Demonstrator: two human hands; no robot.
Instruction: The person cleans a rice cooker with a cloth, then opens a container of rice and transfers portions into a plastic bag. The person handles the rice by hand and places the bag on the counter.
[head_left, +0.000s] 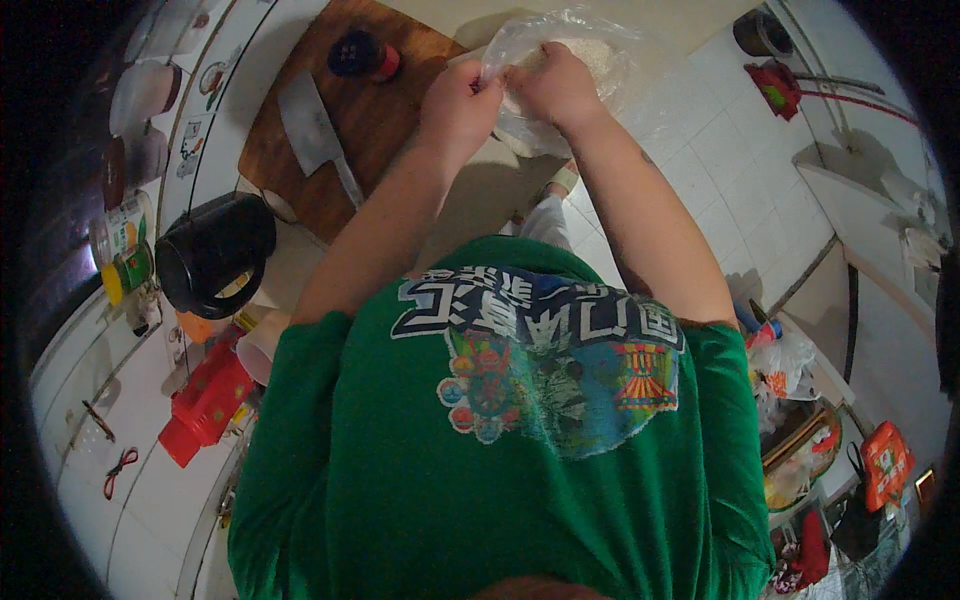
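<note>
A clear plastic bag (637, 52) with pale grains (592, 60) inside, possibly rice, is at the top centre, between and beyond my hands. My left hand (463, 105) is closed on the bag's left edge. Right beside it, my right hand (555, 82) grips the bag with bent fingers, in front of the grains. To the left lies a brown wooden cutting board (405, 37). On it rest a cleaver (306, 124), its handle pointing towards my left forearm, and a dark jar with a red part (360, 56).
A black electric kettle (206, 251) stands left of the board, near several jars along the wall. A red thermos flask (210, 390) is further down on the left. White floor tiles (720, 165) show at the right, with a red dustpan (776, 90) beyond.
</note>
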